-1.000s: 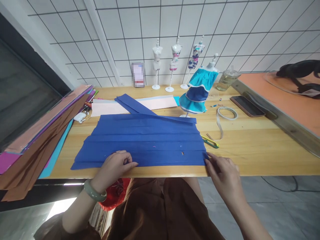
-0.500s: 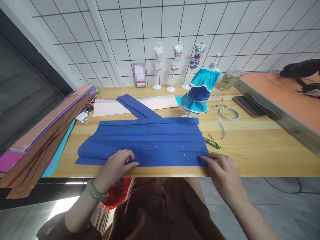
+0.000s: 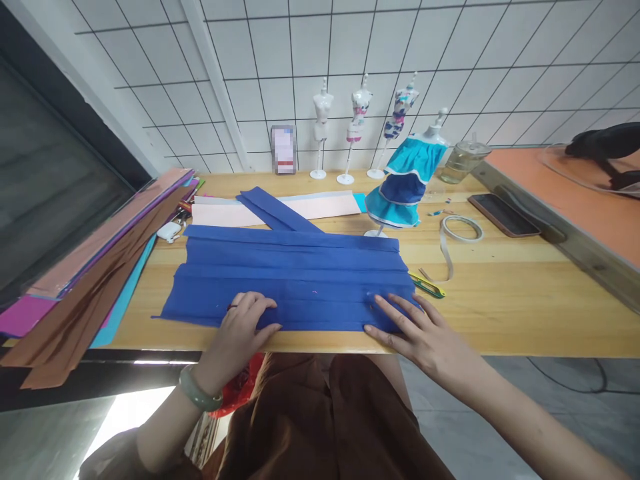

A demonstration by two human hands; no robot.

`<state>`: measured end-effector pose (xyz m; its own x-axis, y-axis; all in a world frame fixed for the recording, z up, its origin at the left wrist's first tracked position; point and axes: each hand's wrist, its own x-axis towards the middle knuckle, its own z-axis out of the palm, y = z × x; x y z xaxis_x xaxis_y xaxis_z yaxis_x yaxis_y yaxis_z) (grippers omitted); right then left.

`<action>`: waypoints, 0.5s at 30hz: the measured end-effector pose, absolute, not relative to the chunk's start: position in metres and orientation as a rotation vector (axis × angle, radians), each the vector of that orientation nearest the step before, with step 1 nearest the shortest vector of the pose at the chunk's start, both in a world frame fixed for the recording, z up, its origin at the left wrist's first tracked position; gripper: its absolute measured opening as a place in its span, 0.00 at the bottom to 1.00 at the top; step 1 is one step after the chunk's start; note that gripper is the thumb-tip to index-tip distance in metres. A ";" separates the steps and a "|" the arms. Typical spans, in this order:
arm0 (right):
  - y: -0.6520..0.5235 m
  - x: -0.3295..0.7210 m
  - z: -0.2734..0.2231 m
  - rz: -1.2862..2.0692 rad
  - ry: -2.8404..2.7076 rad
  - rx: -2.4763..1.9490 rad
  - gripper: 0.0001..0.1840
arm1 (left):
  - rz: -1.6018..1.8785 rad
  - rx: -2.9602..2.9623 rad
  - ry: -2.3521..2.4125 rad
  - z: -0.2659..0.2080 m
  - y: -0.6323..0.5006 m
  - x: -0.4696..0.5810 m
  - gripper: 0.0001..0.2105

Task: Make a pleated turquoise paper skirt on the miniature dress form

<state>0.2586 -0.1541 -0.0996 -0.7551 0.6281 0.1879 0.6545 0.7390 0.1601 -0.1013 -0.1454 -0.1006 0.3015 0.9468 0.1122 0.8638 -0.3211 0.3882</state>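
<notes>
A wide blue sheet point(image 3: 295, 277) lies on the table before me, creased lengthwise; I cannot tell whether it is cloth or crepe paper. My left hand point(image 3: 245, 327) rests on its lower left part, fingers bent and the thumb held apart near the front edge. On the lower right part, my right hand point(image 3: 415, 330) lies flat with its fingers spread. A narrower folded blue strip point(image 3: 277, 210) extends from behind the sheet, across a pale pink strip point(image 3: 325, 205). Just right of the sheet is a yellow-green cutter point(image 3: 427, 286).
A small dress form in a turquoise and blue dress point(image 3: 407, 180) stands behind the sheet. Several strips, a brown one point(image 3: 100, 280) among them, lie at left. At right are a tape roll point(image 3: 480, 230), a phone point(image 3: 505, 215) and a lidded cup point(image 3: 465, 163).
My right hand has moved left from the sheet's right edge and spread flat on it. The sheet's far left corner now lies further out. My left hand stays in nearly the same place.
</notes>
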 end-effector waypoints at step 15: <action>-0.163 0.301 -0.112 -0.285 -2.850 -1.136 0.27 | 0.481 2.289 1.538 -0.103 -0.142 -0.104 0.08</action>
